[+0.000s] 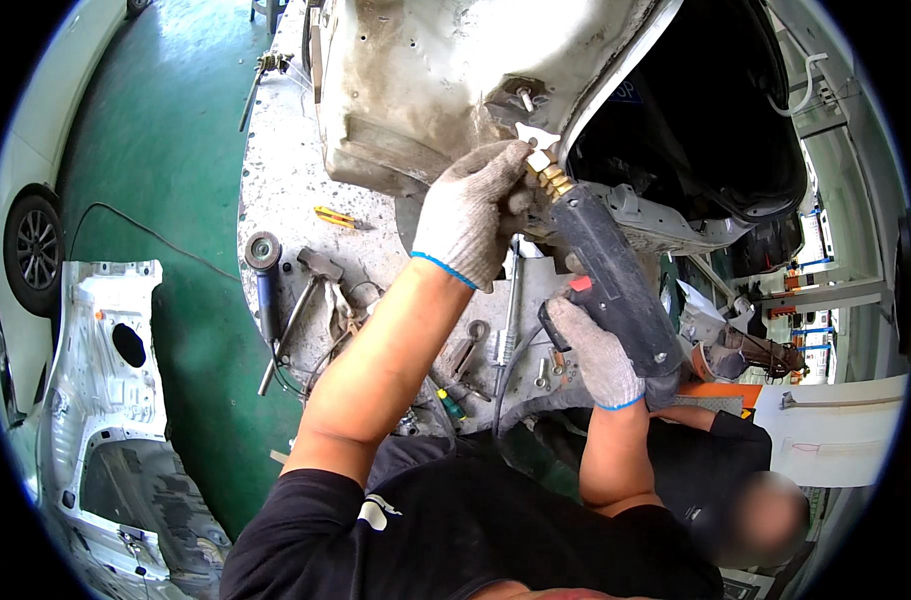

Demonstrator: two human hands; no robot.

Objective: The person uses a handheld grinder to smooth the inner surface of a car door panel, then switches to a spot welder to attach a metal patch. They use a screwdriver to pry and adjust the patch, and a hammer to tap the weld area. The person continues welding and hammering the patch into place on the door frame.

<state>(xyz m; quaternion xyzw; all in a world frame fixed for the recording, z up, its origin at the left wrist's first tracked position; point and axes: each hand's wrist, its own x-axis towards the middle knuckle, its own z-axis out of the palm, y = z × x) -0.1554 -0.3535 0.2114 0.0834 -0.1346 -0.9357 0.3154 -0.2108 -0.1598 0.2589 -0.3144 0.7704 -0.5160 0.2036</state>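
Observation:
My left hand [475,205], in a knit glove, is closed at the front of a black hand-held power tool [607,262], around a small pale piece [538,136] beside its brass-coloured nozzle [557,180]. My gloved right hand [595,350] grips the tool's rear handle, below a red button. The tool points up toward a dirty white car body panel [405,70], close to a bolt stud [525,98] on it. A cable hangs from the tool down past my body. The fingertips of my left hand are partly hidden.
A metal workbench [275,180] holds a yellow cutter [340,218], a grinder [263,280], a hammer [319,264] and other tools. At left are a white car [35,150] and a removed door-like panel [110,300]. A co-worker [725,450] in black is at lower right.

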